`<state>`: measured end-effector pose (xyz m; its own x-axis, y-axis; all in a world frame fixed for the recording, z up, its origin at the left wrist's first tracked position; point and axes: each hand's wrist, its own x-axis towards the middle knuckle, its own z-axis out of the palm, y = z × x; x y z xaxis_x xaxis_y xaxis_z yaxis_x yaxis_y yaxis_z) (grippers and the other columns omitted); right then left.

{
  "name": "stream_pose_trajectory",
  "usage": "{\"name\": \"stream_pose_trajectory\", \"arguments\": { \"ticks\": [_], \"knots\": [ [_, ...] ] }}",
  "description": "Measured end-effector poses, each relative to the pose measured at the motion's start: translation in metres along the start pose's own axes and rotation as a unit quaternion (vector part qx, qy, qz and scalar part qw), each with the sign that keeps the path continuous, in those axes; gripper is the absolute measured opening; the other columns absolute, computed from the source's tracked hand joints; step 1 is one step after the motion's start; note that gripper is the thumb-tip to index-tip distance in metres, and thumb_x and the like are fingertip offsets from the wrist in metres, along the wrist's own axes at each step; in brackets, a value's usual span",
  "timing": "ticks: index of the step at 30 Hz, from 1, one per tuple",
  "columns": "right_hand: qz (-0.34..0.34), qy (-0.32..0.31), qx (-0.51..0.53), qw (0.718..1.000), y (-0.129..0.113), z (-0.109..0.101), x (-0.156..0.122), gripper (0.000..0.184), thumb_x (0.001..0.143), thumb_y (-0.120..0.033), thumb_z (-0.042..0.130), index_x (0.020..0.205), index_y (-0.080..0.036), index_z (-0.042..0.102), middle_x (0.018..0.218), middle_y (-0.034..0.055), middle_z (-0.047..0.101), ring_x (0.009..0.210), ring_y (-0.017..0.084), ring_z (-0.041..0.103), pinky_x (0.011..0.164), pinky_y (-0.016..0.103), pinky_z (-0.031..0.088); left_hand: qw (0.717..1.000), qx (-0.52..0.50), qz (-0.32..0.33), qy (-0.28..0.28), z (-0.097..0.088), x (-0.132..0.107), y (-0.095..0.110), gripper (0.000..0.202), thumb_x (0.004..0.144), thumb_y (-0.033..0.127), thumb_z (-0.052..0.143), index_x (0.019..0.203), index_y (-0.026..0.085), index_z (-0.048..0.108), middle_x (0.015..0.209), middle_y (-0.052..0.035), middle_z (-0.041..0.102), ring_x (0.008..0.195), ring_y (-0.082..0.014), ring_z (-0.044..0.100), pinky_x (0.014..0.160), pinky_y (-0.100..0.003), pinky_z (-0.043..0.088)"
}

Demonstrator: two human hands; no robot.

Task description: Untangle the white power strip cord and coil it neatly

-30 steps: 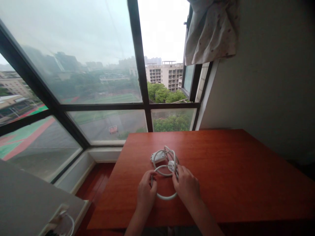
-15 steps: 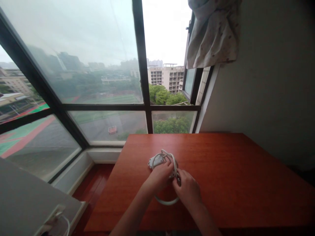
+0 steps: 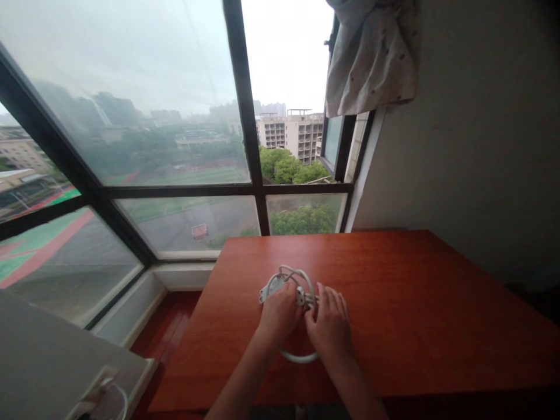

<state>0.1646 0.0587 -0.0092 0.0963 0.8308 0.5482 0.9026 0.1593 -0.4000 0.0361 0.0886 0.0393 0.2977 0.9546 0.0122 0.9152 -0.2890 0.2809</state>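
A coiled white power cord [image 3: 300, 356] with a flat white socket block [image 3: 268, 287] lies on the reddish-brown wooden table [image 3: 415, 303]. My left hand [image 3: 280, 312] rests on the coil just behind the block, fingers curled over the cord. Beside it, my right hand [image 3: 330, 326] pinches the white plug [image 3: 301, 295] and the cord strands near it. The two hands almost touch. A loop of cord shows below them; the middle of the coil is hidden under my hands.
A large dark-framed window [image 3: 245, 146] stands behind the table, with a bunched curtain [image 3: 371, 52] at the upper right. A grey wall [image 3: 472, 146] borders the table's right side. A socket with a white cable [image 3: 102, 388] sits at the lower left.
My left hand moved from the coil's left side up and right onto the cord near the plug. My right hand stayed on the plug end. The coil shifted slightly.
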Motion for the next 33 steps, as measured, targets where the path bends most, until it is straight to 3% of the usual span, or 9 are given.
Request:
{"name": "stream_pose_trajectory", "arguments": {
  "ticks": [8, 12, 16, 19, 23, 29, 33],
  "knots": [
    [-0.011, 0.034, 0.024, 0.999, 0.005, 0.012, -0.006, 0.058, 0.076, -0.007, 0.040, 0.134, -0.009, 0.039, 0.130, 0.0181, 0.052, 0.128, 0.030, 0.040, 0.104, 0.051, 0.036, 0.997, 0.043, -0.044, 0.035, 0.001, -0.016, 0.000, 0.016, 0.085, 0.026, 0.046, 0.098, 0.018, 0.053, 0.095, -0.0098, 0.065, 0.090, -0.0246, 0.061, 0.072, -0.031, 0.044],
    [-0.024, 0.032, 0.066, 0.997, 0.010, 0.013, -0.007, 0.059, 0.077, -0.007, 0.039, 0.136, -0.011, 0.037, 0.133, 0.0165, 0.050, 0.130, 0.027, 0.040, 0.104, 0.048, 0.039, 0.998, 0.032, -0.018, 0.049, -0.001, -0.022, -0.003, 0.024, 0.086, 0.029, 0.047, 0.109, 0.019, 0.050, 0.099, -0.0087, 0.064, 0.091, -0.0241, 0.060, 0.074, -0.031, 0.043],
    [-0.022, 0.045, 0.085, 0.995, 0.014, 0.011, -0.006, 0.048, 0.082, -0.014, 0.042, 0.130, -0.012, 0.044, 0.133, 0.0167, 0.051, 0.130, 0.028, 0.039, 0.105, 0.049, 0.038, 0.999, -0.008, 0.010, 0.044, -0.005, -0.022, -0.005, 0.021, 0.084, 0.036, 0.053, 0.100, 0.022, 0.053, 0.103, -0.0071, 0.063, 0.092, -0.0234, 0.060, 0.075, -0.030, 0.042],
    [0.010, 0.037, 0.065, 0.997, 0.016, 0.013, -0.007, 0.040, 0.086, -0.025, 0.047, 0.123, -0.011, 0.052, 0.137, 0.0194, 0.047, 0.132, 0.033, 0.036, 0.105, 0.053, 0.035, 0.999, -0.024, 0.018, 0.018, -0.005, -0.020, -0.003, 0.021, 0.086, 0.036, 0.050, 0.100, 0.021, 0.054, 0.097, -0.0077, 0.065, 0.091, -0.0241, 0.061, 0.075, -0.031, 0.042],
    [0.081, 0.011, 0.078, 0.994, 0.019, 0.017, -0.011, 0.050, 0.089, -0.034, 0.046, 0.130, -0.008, 0.047, 0.144, 0.0247, 0.036, 0.129, 0.036, 0.041, 0.099, 0.050, 0.042, 0.999, -0.026, 0.028, -0.002, -0.004, -0.019, 0.002, 0.021, 0.087, 0.033, 0.047, 0.102, 0.022, 0.057, 0.096, -0.0073, 0.066, 0.089, -0.0246, 0.063, 0.074, -0.032, 0.044],
    [0.094, -0.011, 0.124, 0.988, 0.020, 0.017, -0.015, 0.050, 0.091, -0.026, 0.038, 0.137, -0.008, 0.042, 0.146, 0.0228, 0.034, 0.131, 0.034, 0.040, 0.101, 0.049, 0.041, 0.993, -0.112, 0.043, -0.022, 0.007, -0.015, 0.006, 0.024, 0.090, 0.032, 0.043, 0.093, 0.020, 0.063, 0.112, -0.0091, 0.061, 0.093, -0.0205, 0.063, 0.084, -0.031, 0.045],
    [0.073, -0.010, 0.172, 0.982, 0.021, 0.012, -0.009, 0.050, 0.089, -0.018, 0.036, 0.139, -0.013, 0.041, 0.144, 0.0171, 0.042, 0.132, 0.029, 0.041, 0.105, 0.047, 0.040, 0.985, -0.160, 0.068, -0.018, 0.015, -0.009, 0.002, 0.025, 0.088, 0.021, 0.041, 0.102, 0.020, 0.062, 0.121, -0.0099, 0.058, 0.105, -0.0205, 0.059, 0.094, -0.031, 0.042]
  ]
}}
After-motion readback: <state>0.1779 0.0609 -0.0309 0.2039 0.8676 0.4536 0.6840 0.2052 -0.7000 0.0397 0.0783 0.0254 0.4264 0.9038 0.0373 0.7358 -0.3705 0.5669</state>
